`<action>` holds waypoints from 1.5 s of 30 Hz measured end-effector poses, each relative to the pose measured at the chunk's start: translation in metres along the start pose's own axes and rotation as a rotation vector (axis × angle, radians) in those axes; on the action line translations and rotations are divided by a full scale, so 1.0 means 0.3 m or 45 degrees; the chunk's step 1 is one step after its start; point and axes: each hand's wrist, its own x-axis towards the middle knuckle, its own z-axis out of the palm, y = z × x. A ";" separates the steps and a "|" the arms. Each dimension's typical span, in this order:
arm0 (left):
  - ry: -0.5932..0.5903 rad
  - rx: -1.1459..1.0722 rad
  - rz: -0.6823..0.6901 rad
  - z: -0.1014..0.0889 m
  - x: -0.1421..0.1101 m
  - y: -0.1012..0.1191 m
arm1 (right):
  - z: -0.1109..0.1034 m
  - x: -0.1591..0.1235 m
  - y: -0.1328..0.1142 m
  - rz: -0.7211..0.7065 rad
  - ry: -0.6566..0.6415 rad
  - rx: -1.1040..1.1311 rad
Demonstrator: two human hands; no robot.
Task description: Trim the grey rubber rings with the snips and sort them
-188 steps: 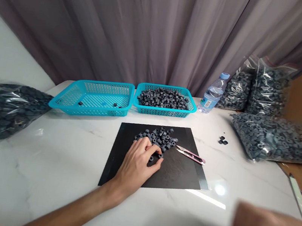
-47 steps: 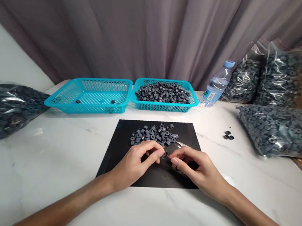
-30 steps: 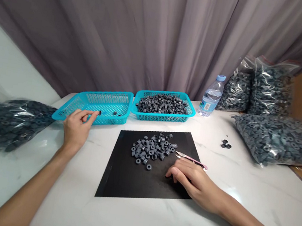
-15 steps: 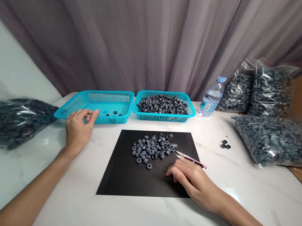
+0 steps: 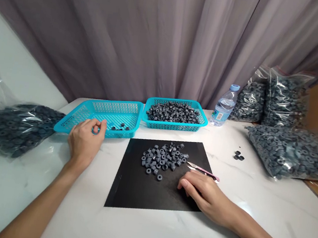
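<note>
My left hand (image 5: pixel 86 141) is at the near rim of the left blue basket (image 5: pixel 78 114), its fingers curled and thumb close to the index finger. Whatever may be between them is too small to make out. Inside that basket lie several small dark rings (image 5: pixel 122 125). On the black mat (image 5: pixel 129 192) is a loose pile of short grey rubber-like tubes (image 5: pixel 160 157). My right hand (image 5: pixel 203 192) rests on the mat's right edge, closed, its fingertips tucked out of sight. Just beyond it lies a slim pink-handled blade tool (image 5: pixel 206 172), partly hidden.
Another blue basket (image 5: pixel 172 127), full of grey pieces, stands behind the mat. To its right is a water bottle (image 5: pixel 224 105). Clear bags of pieces lie left (image 5: pixel 31 127) and right (image 5: pixel 298 153). Several dark pieces (image 5: pixel 239 156) sit on the white table (image 5: pixel 82 219).
My left hand has shifted slightly right and down, its fingertips turned up more. The right hand keeps its curled pose. The whole view has moved a little.
</note>
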 end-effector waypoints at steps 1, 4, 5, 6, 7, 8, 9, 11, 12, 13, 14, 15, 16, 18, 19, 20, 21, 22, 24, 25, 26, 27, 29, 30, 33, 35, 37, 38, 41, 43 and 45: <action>-0.039 0.006 -0.034 -0.015 -0.002 0.006 | 0.002 0.000 0.001 0.001 -0.004 -0.014; -0.260 0.025 -0.189 -0.073 -0.005 0.021 | 0.005 0.002 0.002 0.003 -0.009 -0.046; -0.312 0.015 -0.198 -0.093 -0.007 0.023 | 0.005 0.004 0.002 0.004 -0.011 -0.051; -0.350 0.003 -0.187 -0.112 -0.011 0.024 | 0.005 0.006 0.002 0.005 -0.013 -0.055; -0.375 -0.007 -0.175 -0.130 -0.017 0.023 | 0.005 0.008 0.002 0.006 -0.014 -0.059; -0.388 -0.014 -0.164 -0.144 -0.025 0.021 | 0.006 0.009 0.001 0.009 -0.016 -0.063; -0.387 -0.017 -0.160 -0.157 -0.034 0.017 | 0.007 0.010 0.001 0.011 -0.017 -0.068; -0.338 -0.010 -0.155 -0.174 -0.054 0.009 | 0.013 0.011 -0.001 0.018 -0.011 -0.099; -0.287 -0.003 -0.145 -0.178 -0.064 0.007 | 0.017 0.012 -0.001 0.023 -0.004 -0.124; -0.212 0.002 -0.119 -0.180 -0.074 0.007 | 0.023 0.012 -0.002 0.026 0.005 -0.152; -0.126 -0.001 -0.074 -0.179 -0.086 0.010 | 0.029 0.012 -0.002 0.027 0.019 -0.181; -0.044 -0.026 -0.011 -0.175 -0.099 0.019 | 0.034 0.013 -0.002 0.027 0.029 -0.207; 0.034 -0.076 0.070 -0.168 -0.114 0.033 | 0.040 0.015 -0.002 0.027 0.036 -0.230; 0.047 -0.283 0.264 -0.149 -0.150 0.079 | 0.048 0.020 -0.004 0.025 0.035 -0.283; 0.034 -0.412 0.364 -0.139 -0.171 0.110 | 0.051 0.024 -0.005 0.021 0.027 -0.318; -0.080 -0.517 0.468 -0.130 -0.190 0.145 | 0.054 0.030 -0.008 0.017 0.017 -0.359; -0.234 -0.627 0.565 -0.123 -0.208 0.182 | 0.056 0.038 -0.012 0.015 0.009 -0.405; -0.468 -0.718 0.707 -0.120 -0.222 0.219 | 0.059 0.047 -0.018 0.017 0.007 -0.449; -0.921 -0.717 0.974 -0.123 -0.238 0.284 | 0.067 0.068 -0.029 0.053 0.036 -0.527; -0.996 -0.675 1.025 -0.127 -0.239 0.307 | 0.072 0.080 -0.034 0.069 0.053 -0.546; -1.029 -0.621 1.056 -0.132 -0.238 0.323 | 0.077 0.090 -0.037 0.078 0.060 -0.557; -1.018 -0.573 1.062 -0.137 -0.236 0.331 | 0.081 0.099 -0.039 0.083 0.069 -0.564; -0.923 -0.523 1.040 -0.140 -0.233 0.326 | 0.088 0.107 -0.039 0.074 0.083 -0.565; -0.874 -0.523 1.026 -0.139 -0.234 0.316 | 0.090 0.107 -0.038 0.062 0.089 -0.563; -0.812 -0.565 1.012 -0.129 -0.247 0.282 | 0.090 0.096 -0.031 0.017 0.085 -0.551; -0.862 -0.613 0.982 -0.124 -0.257 0.270 | 0.089 0.089 -0.027 0.002 0.077 -0.547; -0.921 -0.656 0.920 -0.123 -0.265 0.270 | 0.087 0.085 -0.024 -0.002 0.070 -0.546; -0.936 -0.664 0.908 -0.123 -0.268 0.272 | 0.087 0.084 -0.023 -0.004 0.065 -0.548; -0.872 -0.593 0.991 -0.112 -0.278 0.275 | 0.084 0.082 -0.019 -0.022 0.049 -0.570; -0.811 -0.516 1.078 -0.098 -0.288 0.272 | 0.081 0.078 -0.018 -0.037 0.040 -0.589; -0.788 -0.469 1.135 -0.086 -0.297 0.269 | 0.078 0.075 -0.018 -0.048 0.031 -0.606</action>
